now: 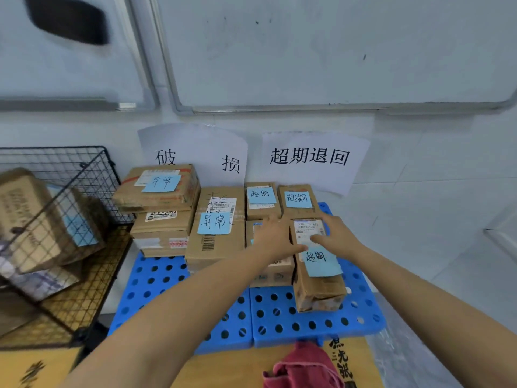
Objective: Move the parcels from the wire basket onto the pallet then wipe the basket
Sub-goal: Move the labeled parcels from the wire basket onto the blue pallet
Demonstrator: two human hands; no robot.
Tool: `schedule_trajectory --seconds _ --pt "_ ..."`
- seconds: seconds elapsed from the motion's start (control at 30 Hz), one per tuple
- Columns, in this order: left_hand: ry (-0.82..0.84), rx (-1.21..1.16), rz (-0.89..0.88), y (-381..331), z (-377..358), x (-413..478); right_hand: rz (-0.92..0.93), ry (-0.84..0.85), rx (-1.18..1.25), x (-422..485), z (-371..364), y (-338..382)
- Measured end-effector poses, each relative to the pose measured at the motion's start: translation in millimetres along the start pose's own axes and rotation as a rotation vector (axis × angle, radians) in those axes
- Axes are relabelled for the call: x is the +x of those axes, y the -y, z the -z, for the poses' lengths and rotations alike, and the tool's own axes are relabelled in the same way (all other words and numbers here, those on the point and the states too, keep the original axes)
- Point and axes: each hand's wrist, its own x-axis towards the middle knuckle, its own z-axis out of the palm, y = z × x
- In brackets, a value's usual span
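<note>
A whiteboard [335, 51] fills the far wall. Below it the blue pallet [279, 337] lies on the floor, its far half packed with boxes [165, 217], some stacked two high. The wire basket [92, 175] stands just beside the pallet's left edge, tipped, and parcels [33, 217] sit inside it, so by my reckoning the moving is only partly done.

On the pallet's right side a long box [319, 289] lies with its long axis running near to far. Both hands are on its far end. The left hand [272, 236] lies flat with its fingers mostly straight across the neighbouring box, thumb reaching onto the long box's label. The right hand [340, 236] presses on the top from the right, fingers fairly straight. Neither is wrapped round it, so it looks like a last nudge into place.

The basket lies to the left of both hands, and the left hand is the nearer one. Any reach there has to pass over or in front of the left stacks. The open room on the pallet is the near strip, widest at near left.

A red cloth [302, 368] lies on the floor just near of the pallet, untouched. A blue note [321, 263] is stuck to the long box.
</note>
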Motion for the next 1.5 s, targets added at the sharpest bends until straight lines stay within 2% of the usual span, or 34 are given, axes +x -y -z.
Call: schedule_trajectory --seconds 0.13,0.3,0.6,0.83,0.93,1.23,1.5 --pt "-0.088 0.031 0.060 29 50 -11 0.138 -0.070 -0.044 9 21 78" --pt "-0.266 0.095 0.235 95 130 -49 0.305 -0.033 -0.099 28 6 179" --pt "-0.456 0.184 0.525 214 234 -165 0.672 0.084 -0.084 17 -86 364" --pt "-0.469 0.205 0.699 304 268 -273 0.875 0.140 -0.126 -20 -182 488" --pt "-0.471 0.204 0.744 343 277 -313 0.962 0.110 -0.184 -36 -224 529" --pt "-0.418 0.225 0.763 425 290 -385 0.944 0.124 -0.188 -53 -301 611" --pt "-0.450 0.113 0.758 495 304 -388 0.883 0.171 -0.224 -31 -343 648"
